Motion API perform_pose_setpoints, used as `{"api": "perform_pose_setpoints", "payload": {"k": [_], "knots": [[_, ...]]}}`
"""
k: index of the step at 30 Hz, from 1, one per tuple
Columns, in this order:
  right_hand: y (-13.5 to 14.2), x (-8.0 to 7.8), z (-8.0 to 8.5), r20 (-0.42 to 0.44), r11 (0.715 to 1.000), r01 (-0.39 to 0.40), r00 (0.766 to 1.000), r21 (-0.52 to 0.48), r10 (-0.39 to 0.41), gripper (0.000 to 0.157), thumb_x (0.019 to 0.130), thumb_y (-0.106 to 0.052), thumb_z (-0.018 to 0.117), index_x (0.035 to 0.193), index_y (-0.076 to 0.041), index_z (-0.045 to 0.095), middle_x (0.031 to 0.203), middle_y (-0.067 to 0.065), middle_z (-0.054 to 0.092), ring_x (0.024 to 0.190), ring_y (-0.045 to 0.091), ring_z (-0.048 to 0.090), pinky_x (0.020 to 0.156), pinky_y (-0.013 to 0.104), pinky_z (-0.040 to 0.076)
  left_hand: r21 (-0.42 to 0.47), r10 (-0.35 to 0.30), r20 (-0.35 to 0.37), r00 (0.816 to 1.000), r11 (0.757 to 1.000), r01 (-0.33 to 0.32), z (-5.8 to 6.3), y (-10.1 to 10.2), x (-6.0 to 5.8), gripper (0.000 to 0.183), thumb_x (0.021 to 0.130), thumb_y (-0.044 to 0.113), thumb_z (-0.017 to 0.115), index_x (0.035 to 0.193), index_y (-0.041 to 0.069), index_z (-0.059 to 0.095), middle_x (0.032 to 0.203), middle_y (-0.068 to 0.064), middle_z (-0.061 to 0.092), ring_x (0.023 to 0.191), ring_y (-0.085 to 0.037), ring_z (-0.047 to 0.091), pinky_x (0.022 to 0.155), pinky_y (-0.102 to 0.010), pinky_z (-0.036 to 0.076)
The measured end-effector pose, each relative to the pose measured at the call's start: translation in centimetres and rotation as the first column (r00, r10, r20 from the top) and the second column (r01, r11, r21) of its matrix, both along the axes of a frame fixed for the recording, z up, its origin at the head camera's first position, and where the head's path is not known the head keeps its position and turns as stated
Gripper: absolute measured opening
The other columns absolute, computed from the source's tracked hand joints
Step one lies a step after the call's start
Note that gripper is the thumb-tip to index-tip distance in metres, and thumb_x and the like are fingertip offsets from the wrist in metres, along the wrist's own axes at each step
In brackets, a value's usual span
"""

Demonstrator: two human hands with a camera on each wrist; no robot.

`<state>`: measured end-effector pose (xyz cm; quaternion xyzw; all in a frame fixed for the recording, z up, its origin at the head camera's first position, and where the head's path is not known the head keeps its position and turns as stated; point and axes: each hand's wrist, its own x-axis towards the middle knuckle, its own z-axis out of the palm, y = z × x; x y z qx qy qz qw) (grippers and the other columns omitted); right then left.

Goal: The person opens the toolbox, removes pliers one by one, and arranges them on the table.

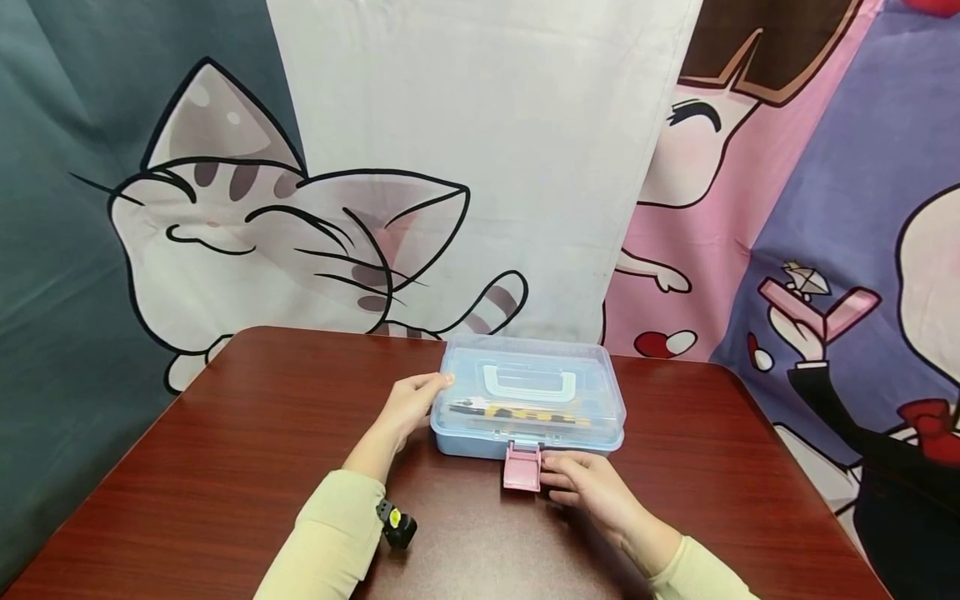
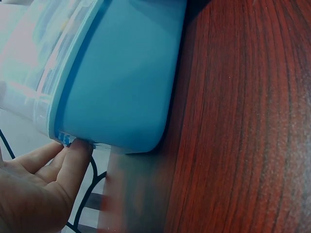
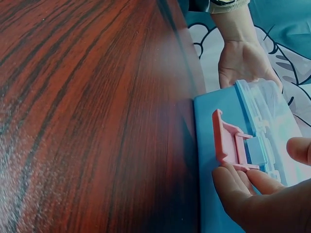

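Observation:
A light-blue plastic case (image 1: 468,446) with a clear lid (image 1: 465,358) sits on the table, lid down. Its pink latch (image 1: 522,471) is flipped outward at the front, standing away from the blue wall in the right wrist view. My left hand (image 1: 408,406) grips the left end, thumb over the lid and fingers against the side under the rim (image 2: 56,104). With its fingertips my right hand (image 1: 596,496) touches the latch's right edge; the thumb (image 3: 300,149) stays apart, over the lid. Yellow-and-black slender items (image 1: 525,413) show through the lid.
A pale carry handle (image 1: 528,385) lies flat on the lid. The case stands near the far edge of the dark red wooden table (image 1: 285,417). Behind it hangs a cartoon-printed cloth (image 1: 480,100). A small black camera (image 1: 397,525) is strapped to the left wrist.

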<state>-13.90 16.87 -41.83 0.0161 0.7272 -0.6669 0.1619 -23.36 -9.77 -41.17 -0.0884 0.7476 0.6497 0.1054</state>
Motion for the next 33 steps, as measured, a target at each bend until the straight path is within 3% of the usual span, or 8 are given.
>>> {"api": "perform_pose_setpoints", "payload": {"k": [22, 29, 33], "knots": [[-0.06, -0.3, -0.48, -0.009, 0.999, 0.034, 0.999, 0.004, -0.034, 0.05, 0.093, -0.024, 0.054, 0.124, 0.015, 0.053, 0.126, 0.024, 0.059, 0.114, 0.028, 0.06, 0.095, 0.043, 0.051, -0.011, 0.0, 0.002, 1.0, 1.0, 0.0, -0.3, 0.04, -0.07, 0.068, 0.084, 0.049, 0.063, 0.136, 0.008, 0.049, 0.137, -0.012, 0.051, 0.117, -0.023, 0.054, 0.096, -0.041, 0.051], [0.23, -0.46, -0.52, -0.085, 0.997, -0.009, 0.996, 0.08, 0.016, 0.047, 0.094, -0.022, 0.053, 0.121, 0.017, 0.054, 0.124, 0.028, 0.058, 0.114, 0.034, 0.059, 0.094, 0.045, 0.051, -0.001, -0.01, -0.022, 1.0, 1.0, 0.01, -0.34, 0.04, 0.01, 0.067, 0.085, 0.048, 0.063, 0.136, 0.006, 0.049, 0.135, -0.015, 0.052, 0.115, -0.022, 0.056, 0.095, -0.042, 0.051], [0.31, -0.7, -0.4, -0.137, 0.983, -0.04, 0.988, 0.181, 0.066, 0.043, 0.093, -0.021, 0.055, 0.118, 0.014, 0.058, 0.117, 0.026, 0.063, 0.105, 0.027, 0.064, 0.089, 0.038, 0.054, -0.008, -0.005, -0.039, 0.999, 1.0, 0.005, -0.54, -0.18, 0.02, 0.068, 0.084, 0.05, 0.064, 0.135, 0.006, 0.051, 0.135, -0.015, 0.053, 0.113, -0.022, 0.057, 0.093, -0.04, 0.053]]}}
